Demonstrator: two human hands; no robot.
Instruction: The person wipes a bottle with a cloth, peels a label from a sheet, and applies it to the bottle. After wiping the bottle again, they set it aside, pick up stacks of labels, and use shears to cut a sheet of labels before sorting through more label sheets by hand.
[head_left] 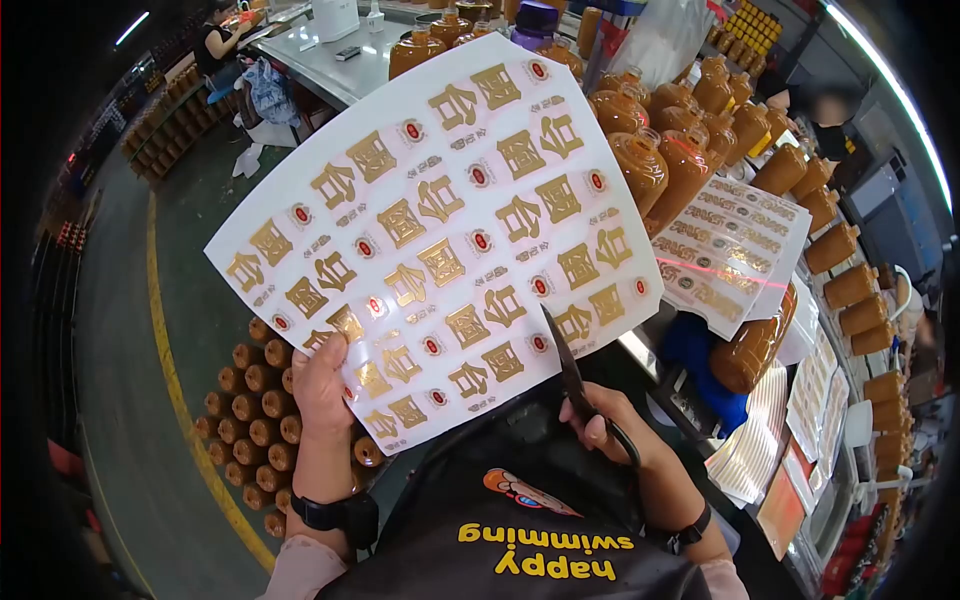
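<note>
A large white sheet (430,250) with gold characters and small red emblems is held up in front of me. My left hand (323,388) pinches its lower left edge, thumb on the printed face. In my right hand (610,425) is a pair of black-handled scissors (570,375), its blades pointing up at the lower right part of the sheet. A slit runs into the sheet along the blades. Below the sheet is my black apron (500,540) with yellow lettering.
Brown bottles (640,165) crowd the right side. Smaller printed sheets (730,250) lie beside them, near a brown bottle on a blue cloth (700,370). More bottles (250,410) stand on the floor at left. A person (225,45) is at the back left, beside a metal table (370,70).
</note>
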